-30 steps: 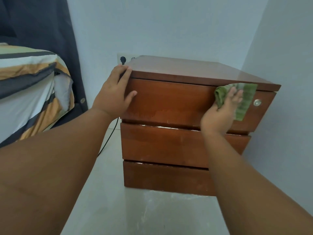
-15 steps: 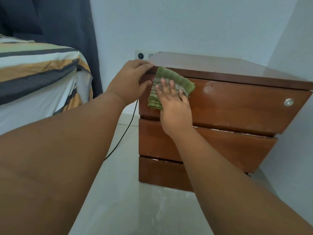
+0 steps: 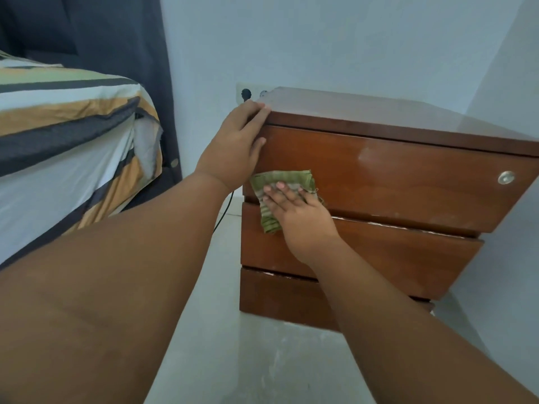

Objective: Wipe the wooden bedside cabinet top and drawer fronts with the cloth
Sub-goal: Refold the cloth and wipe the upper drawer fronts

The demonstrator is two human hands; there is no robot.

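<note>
The wooden bedside cabinet (image 3: pixel 393 182) stands against the wall with three drawer fronts and a round metal lock (image 3: pixel 506 177) at the top drawer's right. My right hand (image 3: pixel 300 217) presses a green striped cloth (image 3: pixel 280 188) flat against the lower left of the top drawer front, the cloth hanging over the gap onto the second drawer. My left hand (image 3: pixel 236 144) grips the cabinet's top left corner, fingers on the top edge and thumb on the drawer front.
A bed with striped bedding (image 3: pixel 67 135) lies at the left, with a dark curtain (image 3: pixel 116 39) behind it. A wall socket with a black plug (image 3: pixel 246 93) sits behind the cabinet's left corner, its cable (image 3: pixel 223 212) running down to the pale floor (image 3: pixel 248 360). The side wall stands close on the right.
My right hand swept the cloth from the top drawer's right end to its left end, then down to the drawer's lower edge. My left hand stayed on the corner.
</note>
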